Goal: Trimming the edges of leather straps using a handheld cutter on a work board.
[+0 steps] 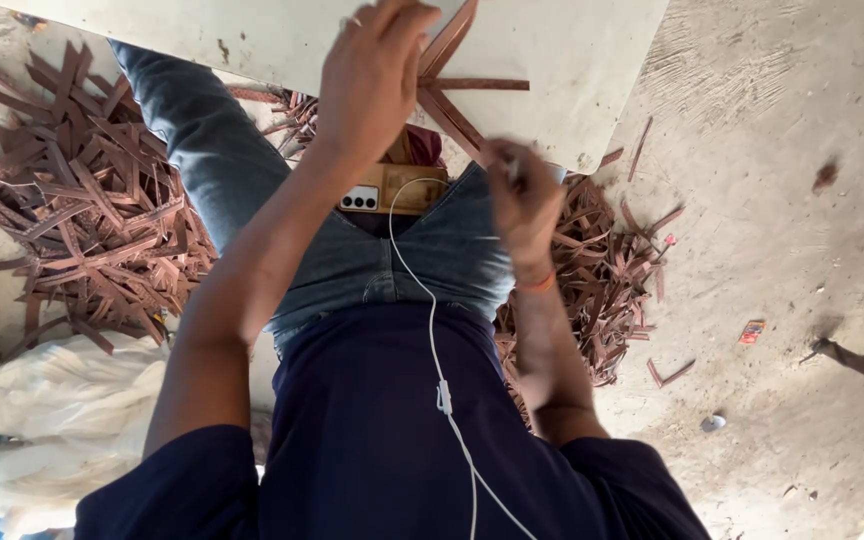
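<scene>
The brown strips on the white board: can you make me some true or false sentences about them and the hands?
1. The left hand presses down on brown strips lying on the white board. True.
2. The right hand lies flat and wide open on the floor. False: it is curled near the board's edge, above the lap, seemingly pinching something too small to tell.
3. Heaps of brown strips lie on the ground on both sides of the person. True.
4. A black cable runs down the dark shirt. False: the cable is white.
5. A phone rests on the lap. True.
</scene>
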